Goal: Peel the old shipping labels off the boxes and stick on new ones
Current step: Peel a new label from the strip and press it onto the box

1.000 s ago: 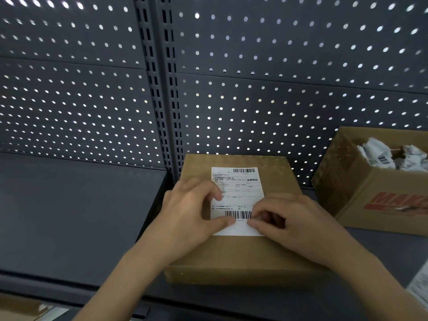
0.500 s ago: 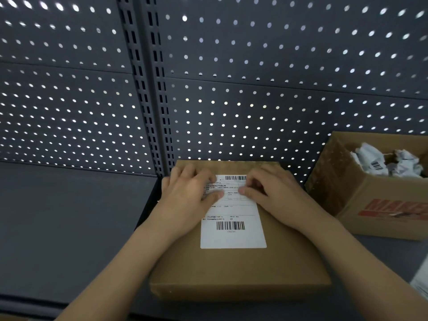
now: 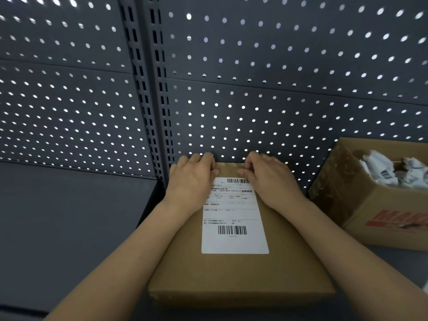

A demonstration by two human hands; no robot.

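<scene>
A flat brown cardboard box (image 3: 231, 274) lies on the dark shelf in front of me. A white shipping label (image 3: 234, 218) with two barcodes lies flat on its top. My left hand (image 3: 192, 179) is at the box's far left corner, fingers curled over the far edge and thumb on top beside the label's upper corner. At the far right of the same edge my right hand (image 3: 271, 179) curls its fingers likewise. Both hands cover the label's top corners a little.
An open cardboard box (image 3: 375, 216) at the right holds crumpled white labels (image 3: 389, 174). The dark grey shelf (image 3: 69, 216) stretches left. A perforated back panel (image 3: 254, 112) with a slotted upright (image 3: 152, 89) stands right behind the box. A white sheet (image 3: 425, 286) shows at the right edge.
Both hands slid from the label's lower part up over its top to the box's far edge. The whole label now shows flat on the box.
</scene>
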